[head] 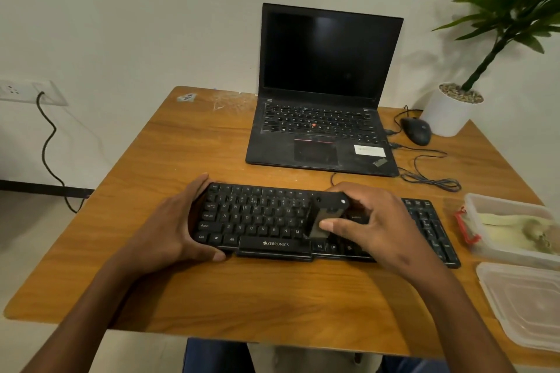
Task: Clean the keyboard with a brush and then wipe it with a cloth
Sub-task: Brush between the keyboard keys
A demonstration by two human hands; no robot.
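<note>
A black keyboard (263,218) lies flat on the wooden table (272,297) in front of me. My left hand (172,227) grips its left end, thumb on the front edge and fingers over the back edge. My right hand (372,221) holds a small black brush (325,215) with its bristles down on the keys right of the keyboard's middle. A yellowish cloth (521,228) lies inside an open clear plastic container (485,251) at the right.
An open black laptop (324,100) stands behind the keyboard. A black mouse (416,130) with its cable and a white plant pot (451,109) sit at the back right. The container's lid (524,303) lies at the table's right front edge.
</note>
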